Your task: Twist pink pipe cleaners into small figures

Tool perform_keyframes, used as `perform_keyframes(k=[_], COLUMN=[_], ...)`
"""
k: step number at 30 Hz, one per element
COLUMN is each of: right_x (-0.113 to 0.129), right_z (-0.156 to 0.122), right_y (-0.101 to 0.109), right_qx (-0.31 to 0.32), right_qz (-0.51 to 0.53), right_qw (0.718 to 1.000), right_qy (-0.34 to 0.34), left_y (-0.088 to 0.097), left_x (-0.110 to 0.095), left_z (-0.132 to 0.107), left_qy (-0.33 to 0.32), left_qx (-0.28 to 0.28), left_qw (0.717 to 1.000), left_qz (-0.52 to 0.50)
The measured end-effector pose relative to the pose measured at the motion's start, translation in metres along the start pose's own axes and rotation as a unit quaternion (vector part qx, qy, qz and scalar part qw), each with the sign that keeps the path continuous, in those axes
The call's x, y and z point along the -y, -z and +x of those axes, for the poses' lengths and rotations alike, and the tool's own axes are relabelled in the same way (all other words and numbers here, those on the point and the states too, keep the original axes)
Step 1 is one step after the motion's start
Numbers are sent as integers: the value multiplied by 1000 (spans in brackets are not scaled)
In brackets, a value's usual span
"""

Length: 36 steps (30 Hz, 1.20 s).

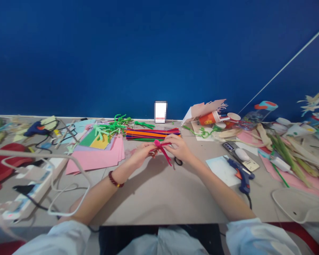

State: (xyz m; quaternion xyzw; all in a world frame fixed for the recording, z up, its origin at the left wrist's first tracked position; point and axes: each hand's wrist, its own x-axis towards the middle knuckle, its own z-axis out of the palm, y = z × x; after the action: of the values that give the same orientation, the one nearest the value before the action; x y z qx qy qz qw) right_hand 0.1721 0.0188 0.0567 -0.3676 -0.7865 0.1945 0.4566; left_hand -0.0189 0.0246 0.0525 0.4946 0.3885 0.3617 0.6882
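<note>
One left hand (140,156), one right hand (179,148), one pink pipe cleaner (162,151) between them. One beaded bracelet (115,179), one pair of scissors (178,161), one phone (230,146), one power strip (33,191). Glue guns two: one right of the hands (239,173), one far left (35,129). One bundle of mixed pipe cleaners (152,134), one orange paper cup (208,118).

table: pale grey top (149,202), pretty packed with craft stuff
right behind the grip (162,149): bundle of multicolored pipe cleaners (152,134)
left of the grip: stack of pink craft paper (95,161)
far left: white power strip (34,180)
just right of the grip: black-handled scissors (178,161)
further right: blue hot glue gun (238,173), white card (220,170)
</note>
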Motion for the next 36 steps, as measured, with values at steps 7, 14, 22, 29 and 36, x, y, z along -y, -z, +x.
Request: perform_keyframes(k=[7, 14, 22, 29, 36], right_x=[5, 7, 5, 4, -6], right_z=[0, -4, -5, -8, -10], right_y=[-1, -10, -14, -23, -28], right_qx=[-16, -74, -167, -133, -55], right_qz=[32, 62, 78, 78, 209], right_qw=[999, 994, 979, 983, 948], right_qy=[-26, -44, -84, -95, -234], left_y=[4, 2, -10, -11, -10], left_x=[3, -4, 8, 16, 21], left_z=[1, -1, 0, 1, 3], left_qy=[25, 34, -53, -90, -107], left_qx=[25, 39, -15, -114, -97], left_qw=[999, 997, 995, 989, 982], left_qz=[-22, -60, -86, 29, 121])
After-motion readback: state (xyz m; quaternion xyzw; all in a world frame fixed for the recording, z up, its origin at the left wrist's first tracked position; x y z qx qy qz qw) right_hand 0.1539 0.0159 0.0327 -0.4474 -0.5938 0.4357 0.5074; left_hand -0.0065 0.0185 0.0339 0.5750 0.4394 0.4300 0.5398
